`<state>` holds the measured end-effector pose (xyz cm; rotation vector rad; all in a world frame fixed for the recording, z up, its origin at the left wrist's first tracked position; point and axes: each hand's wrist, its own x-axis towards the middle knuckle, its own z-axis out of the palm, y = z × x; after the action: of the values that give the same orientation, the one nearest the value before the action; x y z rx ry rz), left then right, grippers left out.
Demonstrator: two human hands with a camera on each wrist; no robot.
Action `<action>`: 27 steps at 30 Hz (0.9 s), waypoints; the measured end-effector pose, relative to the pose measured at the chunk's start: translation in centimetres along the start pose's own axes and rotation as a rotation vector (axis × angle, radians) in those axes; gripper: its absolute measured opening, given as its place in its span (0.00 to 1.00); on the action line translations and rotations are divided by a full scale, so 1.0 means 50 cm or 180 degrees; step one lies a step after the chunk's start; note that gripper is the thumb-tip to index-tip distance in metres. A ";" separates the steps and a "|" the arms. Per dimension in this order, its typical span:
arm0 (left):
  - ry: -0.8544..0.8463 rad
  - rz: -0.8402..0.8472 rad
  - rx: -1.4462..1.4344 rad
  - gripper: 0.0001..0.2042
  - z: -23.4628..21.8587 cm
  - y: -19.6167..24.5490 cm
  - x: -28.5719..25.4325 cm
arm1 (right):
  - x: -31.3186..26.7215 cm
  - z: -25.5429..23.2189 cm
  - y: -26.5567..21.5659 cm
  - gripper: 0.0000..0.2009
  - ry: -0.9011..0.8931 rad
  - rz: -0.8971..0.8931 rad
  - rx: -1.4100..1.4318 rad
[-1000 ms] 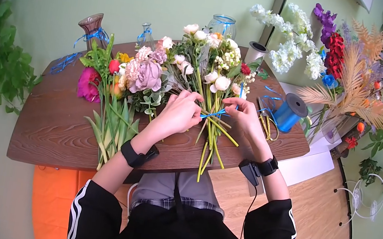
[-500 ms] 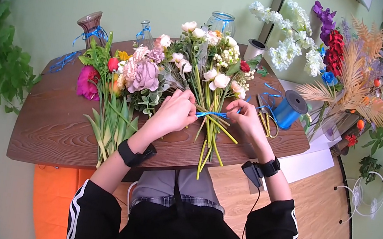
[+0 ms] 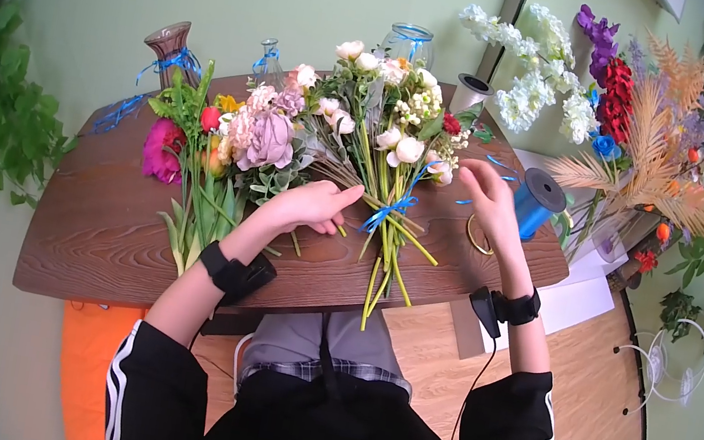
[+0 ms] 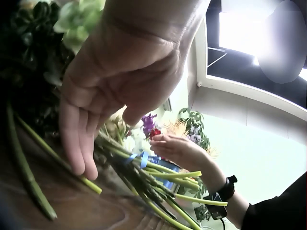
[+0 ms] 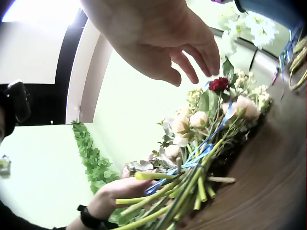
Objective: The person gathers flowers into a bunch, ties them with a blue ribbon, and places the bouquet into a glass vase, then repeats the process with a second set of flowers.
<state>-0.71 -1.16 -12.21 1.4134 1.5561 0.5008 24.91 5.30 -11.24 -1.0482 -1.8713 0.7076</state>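
Note:
A bouquet of cream and pale pink flowers [image 3: 407, 150] lies on the table, its stems [image 3: 387, 262] crossing and spreading toward the near edge. Blue ribbon [image 3: 390, 211] is wound round the stems and knotted, with a loose end trailing up. My left hand [image 3: 308, 206] hovers just left of the tied stems, fingers relaxed and holding nothing. In the right wrist view, my right hand [image 5: 163, 43] is raised above the flowers with loosely bent fingers and nothing between them. Gold-handled scissors [image 3: 479, 235] lie partly hidden behind that hand, near a blue ribbon spool [image 3: 534, 207].
To the left lies a second bunch with a mauve flower [image 3: 270, 141] and a magenta bloom [image 3: 164, 152]. Along the back stand a brownish vase [image 3: 167, 48], a glass jar [image 3: 409, 45] and a white spool [image 3: 469, 97]. Tall flowers and dried palm leaves [image 3: 651, 161] rise at the right.
Both hands have let go of the blue ribbon, which now shows as a knot on the stems. The left hand has drawn back left; the right has moved up and right, over the scissors.

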 end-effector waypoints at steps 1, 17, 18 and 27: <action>-0.0104 -0.0079 -0.0396 0.28 0.006 0.002 0.007 | 0.011 0.014 0.011 0.15 -0.0313 0.0036 0.0051; 0.0476 0.0426 -0.2767 0.10 0.041 0.023 0.094 | 0.017 0.186 -0.005 0.17 -0.1573 0.1413 0.1984; 0.0466 0.0474 -0.2749 0.10 0.039 0.025 0.087 | 0.010 0.189 -0.002 0.20 -0.1453 0.1221 0.1958; 0.0143 0.1379 -0.2181 0.22 -0.004 0.086 -0.012 | -0.006 0.172 -0.033 0.34 -0.0969 -0.0168 0.1647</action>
<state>1.38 -0.55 -8.43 1.1806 0.9495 1.2014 16.79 3.68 -14.16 -0.5789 -1.8080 1.2923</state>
